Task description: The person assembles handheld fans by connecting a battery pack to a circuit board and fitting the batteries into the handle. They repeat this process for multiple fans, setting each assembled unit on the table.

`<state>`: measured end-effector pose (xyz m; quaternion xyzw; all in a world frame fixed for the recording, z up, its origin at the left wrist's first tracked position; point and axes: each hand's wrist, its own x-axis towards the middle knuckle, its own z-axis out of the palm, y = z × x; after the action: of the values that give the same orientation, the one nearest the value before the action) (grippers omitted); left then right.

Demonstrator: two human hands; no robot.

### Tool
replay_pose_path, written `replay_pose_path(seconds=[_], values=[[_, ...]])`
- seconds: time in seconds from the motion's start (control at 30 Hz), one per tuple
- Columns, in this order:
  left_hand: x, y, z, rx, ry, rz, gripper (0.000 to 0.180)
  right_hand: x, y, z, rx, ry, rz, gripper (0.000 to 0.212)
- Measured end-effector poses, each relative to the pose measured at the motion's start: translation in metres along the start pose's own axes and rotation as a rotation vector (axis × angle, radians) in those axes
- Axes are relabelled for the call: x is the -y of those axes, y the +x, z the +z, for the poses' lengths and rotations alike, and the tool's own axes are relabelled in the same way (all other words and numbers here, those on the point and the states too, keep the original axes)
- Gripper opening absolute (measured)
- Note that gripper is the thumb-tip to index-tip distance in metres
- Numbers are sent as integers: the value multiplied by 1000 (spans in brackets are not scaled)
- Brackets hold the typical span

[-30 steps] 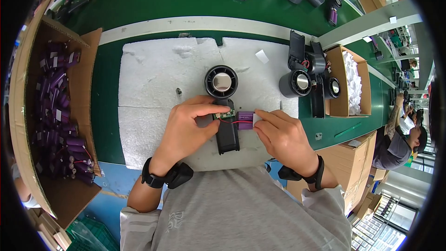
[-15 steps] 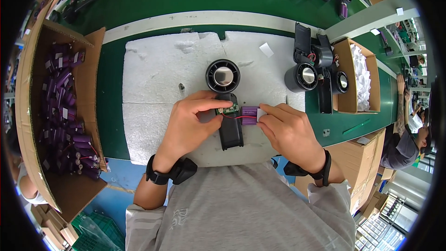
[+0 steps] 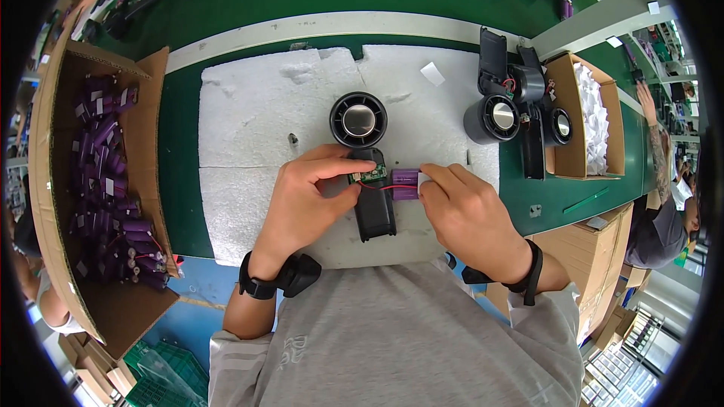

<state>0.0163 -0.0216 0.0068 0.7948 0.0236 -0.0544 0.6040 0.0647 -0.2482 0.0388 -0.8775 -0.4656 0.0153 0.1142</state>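
Observation:
A black device with a round fan head and a handle lies on a white foam sheet. My left hand pinches a small green circuit board at the upper part of the handle. Red wire runs from the board to a purple battery pack just right of the handle. My right hand has its fingers closed on the pack's right end, where a white label shows. Part of the pack is hidden behind those fingers.
At left stands a cardboard box of purple battery packs. On the right are several black fan units and a carton of white paper pieces. Beyond a pale rail, more parts lie on the green surface. A co-worker's arm shows far right.
Both hands keep nearly the same hold on the board and the battery pack. The right fingers have shifted slightly at the pack's end, and the view has moved a little.

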Motion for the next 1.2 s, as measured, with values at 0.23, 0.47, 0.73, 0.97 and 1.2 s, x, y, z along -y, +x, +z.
replay_pose_path(seconds=[0.23, 0.47, 0.73, 0.97, 1.2], values=[[-1, 2, 3, -43, 34, 44, 36, 4, 0, 12, -32, -20, 89, 15], [4, 1, 4, -67, 42, 59, 36, -15, -7, 0, -89, 393, 228, 23], [4, 0, 11, -129, 87, 115, 34, -94, -54, -90, -648, -206, 906, 12], [9, -1, 11, -170, 131, 148, 35, -7, 6, -6, -109, 339, 90, 47], [7, 3, 8, -199, 124, 167, 33, -12, 15, 5, 108, 560, 59, 58]])
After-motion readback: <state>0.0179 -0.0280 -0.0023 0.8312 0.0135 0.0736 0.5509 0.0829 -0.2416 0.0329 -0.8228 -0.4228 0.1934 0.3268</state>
